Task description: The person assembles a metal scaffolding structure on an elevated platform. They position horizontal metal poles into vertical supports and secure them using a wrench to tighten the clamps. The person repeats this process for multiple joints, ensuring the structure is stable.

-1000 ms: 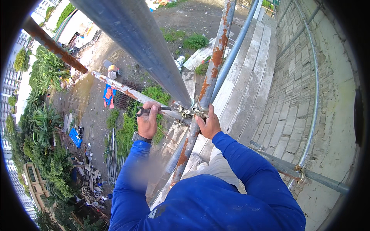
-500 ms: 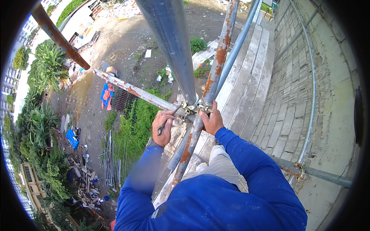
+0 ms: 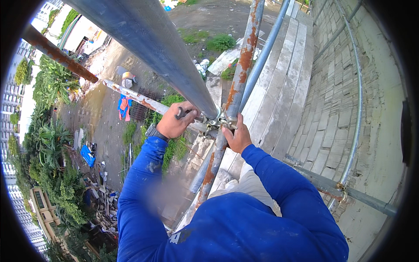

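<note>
Blue cloth fills the near view: my shirt (image 3: 257, 231) spreads along the lower edge, with pale trousers (image 3: 253, 185) just past it. Out go both sleeves, and a dark watch (image 3: 156, 132) sits on my left wrist. Now the action! My left hand (image 3: 176, 121) is curled round a wrench (image 3: 180, 114), its dark end poking up by the thumb. Whether the other end is seated on a nut, I can't fairly say; my fingers cover too much of it. Over on the other side, my right hand (image 3: 237, 136) has thumb and forefinger pinching the right side of a metal clamp (image 3: 213, 124), which sits between my two hands, right where the poles meet. And what a meeting: a thick grey pole (image 3: 144, 48) slants in from the upper left, a rust-patched pole (image 3: 244, 65) runs past on the right, and a rusty pale rail (image 3: 135, 98) comes in from the left. Just beyond, a slimmer bluish pole (image 3: 264, 56) runs beside the patched one. To the right, long weathered planks (image 3: 277, 83) stretch away along a block wall (image 3: 331, 118). Well below on the left, a bright blue sheet (image 3: 87, 155) lies on the dirt, then leafy trees (image 3: 52, 144), and farthest out, pale buildings (image 3: 13, 100).
</note>
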Tool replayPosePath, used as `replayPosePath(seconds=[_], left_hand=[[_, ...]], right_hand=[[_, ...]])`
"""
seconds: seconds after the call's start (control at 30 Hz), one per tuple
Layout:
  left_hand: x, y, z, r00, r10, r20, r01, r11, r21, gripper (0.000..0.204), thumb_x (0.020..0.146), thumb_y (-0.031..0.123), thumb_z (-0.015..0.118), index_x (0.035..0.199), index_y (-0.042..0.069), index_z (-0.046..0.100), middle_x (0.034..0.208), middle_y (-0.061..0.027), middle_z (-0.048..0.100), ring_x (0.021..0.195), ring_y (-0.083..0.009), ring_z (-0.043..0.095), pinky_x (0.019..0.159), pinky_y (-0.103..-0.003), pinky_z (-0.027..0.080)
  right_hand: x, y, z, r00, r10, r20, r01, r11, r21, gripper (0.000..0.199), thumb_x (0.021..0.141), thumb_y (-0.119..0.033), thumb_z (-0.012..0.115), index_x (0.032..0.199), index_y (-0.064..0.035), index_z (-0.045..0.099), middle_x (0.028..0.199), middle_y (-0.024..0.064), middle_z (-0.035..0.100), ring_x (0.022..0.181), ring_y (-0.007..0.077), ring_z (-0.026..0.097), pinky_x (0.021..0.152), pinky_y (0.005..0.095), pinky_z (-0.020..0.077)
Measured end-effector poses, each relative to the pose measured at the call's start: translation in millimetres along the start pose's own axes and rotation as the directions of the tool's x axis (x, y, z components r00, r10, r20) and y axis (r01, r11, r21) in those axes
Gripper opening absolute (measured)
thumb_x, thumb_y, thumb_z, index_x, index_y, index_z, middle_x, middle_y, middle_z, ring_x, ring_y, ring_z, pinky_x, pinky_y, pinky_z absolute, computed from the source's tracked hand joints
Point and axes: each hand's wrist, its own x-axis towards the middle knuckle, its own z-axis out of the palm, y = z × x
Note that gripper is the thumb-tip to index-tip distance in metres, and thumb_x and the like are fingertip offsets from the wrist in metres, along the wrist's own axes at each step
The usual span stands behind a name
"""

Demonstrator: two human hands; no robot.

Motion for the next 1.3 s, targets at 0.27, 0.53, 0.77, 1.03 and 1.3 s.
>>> replayPosePath(seconds=[0.27, 0.53, 0.77, 1.03, 1.3], left_hand=[[101.4, -155.6, 66.1, 0.891, 0.190, -0.412, -0.218, 0.976, -0.022, 0.012, 0.092, 0.014, 0.064, 0.097, 0.005, 0.070, 0.086, -0.0078, 0.065, 0.082, -0.0199, 0.063, 0.075, -0.033, 0.052], [130.1, -163.4, 97.9, 0.993, -0.096, 0.067, 0.038, 0.806, 0.590, 0.022, 0.090, 0.021, 0.066, 0.101, 0.003, 0.071, 0.091, -0.0140, 0.070, 0.086, -0.0306, 0.067, 0.079, -0.039, 0.054], [129.5, -101.7, 29.2, 0.967, -0.249, -0.059, 0.247, 0.845, 0.474, 0.030, 0.089, 0.026, 0.065, 0.105, 0.002, 0.071, 0.098, -0.0197, 0.073, 0.091, -0.0398, 0.071, 0.084, -0.046, 0.056], [-47.2, -65.3, 47.0, 0.747, -0.197, -0.635, 0.246, 0.969, -0.011, 0.019, 0.099, 0.021, 0.058, 0.096, 0.003, 0.063, 0.079, -0.0226, 0.063, 0.074, -0.0413, 0.063, 0.070, -0.046, 0.050], [-286.9, -107.7, 154.3, 0.525, -0.548, -0.652, 0.470, 0.825, -0.315, 0.021, 0.101, 0.021, 0.057, 0.093, 0.001, 0.061, 0.078, -0.0236, 0.063, 0.076, -0.0446, 0.063, 0.069, -0.049, 0.048]], right_hand=[[0.5, -26.1, 0.3, 0.999, -0.033, 0.026, 0.029, 0.988, 0.153, 0.077, 0.092, -0.022, 0.070, 0.147, 0.0106, 0.026, 0.115, 0.0264, 0.068, 0.105, 0.0398, 0.069, 0.093, 0.0436, 0.0515], [1.7, -19.6, -2.8, 1.000, -0.001, -0.015, 0.003, 0.989, 0.147, 0.081, 0.091, -0.021, 0.071, 0.147, 0.0156, 0.024, 0.114, 0.0285, 0.068, 0.107, 0.0390, 0.068, 0.095, 0.0424, 0.0510], [0.2, -18.3, 1.0, 1.000, -0.003, 0.014, 0.000, 0.982, 0.190, 0.080, 0.092, -0.021, 0.070, 0.145, 0.0171, 0.024, 0.113, 0.0255, 0.068, 0.106, 0.0364, 0.067, 0.097, 0.0417, 0.0490], [-4.1, -1.6, 4.1, 0.999, -0.035, -0.033, 0.036, 0.999, 0.016, 0.080, 0.093, -0.022, 0.068, 0.147, 0.0172, 0.023, 0.119, 0.0299, 0.063, 0.111, 0.0414, 0.063, 0.100, 0.0438, 0.0463], [0.3, 6.7, 10.8, 0.990, -0.119, -0.081, 0.119, 0.993, -0.002, 0.056, 0.099, -0.026, 0.056, 0.134, 0.0164, 0.047, 0.139, 0.0339, 0.050, 0.130, 0.0418, 0.046, 0.116, 0.0447, 0.0287]])
